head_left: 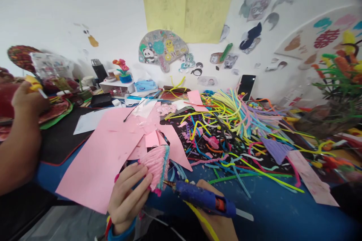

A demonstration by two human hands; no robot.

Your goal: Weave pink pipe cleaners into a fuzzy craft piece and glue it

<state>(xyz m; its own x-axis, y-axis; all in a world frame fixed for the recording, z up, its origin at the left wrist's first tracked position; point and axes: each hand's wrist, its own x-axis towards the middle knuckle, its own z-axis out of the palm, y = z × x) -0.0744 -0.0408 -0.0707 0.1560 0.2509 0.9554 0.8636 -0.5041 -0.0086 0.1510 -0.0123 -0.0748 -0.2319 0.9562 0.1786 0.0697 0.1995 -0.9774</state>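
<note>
My left hand [127,196] is closed on a pink fan-shaped piece made of pipe cleaners [157,165], with a blue edge, held upright at the table's near edge. My right hand [217,220] grips a blue glue gun [205,199]. Its nozzle touches the lower side of the pink piece. A yellow pipe cleaner [202,220] runs under the gun. Both hands sit low in the middle of the view.
Pink paper sheets [110,150] lie to the left on the blue table [271,207]. A heap of coloured pipe cleaners [234,120] and scissors [224,133] fill the middle and right. Another person's arm and hand [24,120] holds a yellow thing at far left. A phone [246,84] leans on the wall.
</note>
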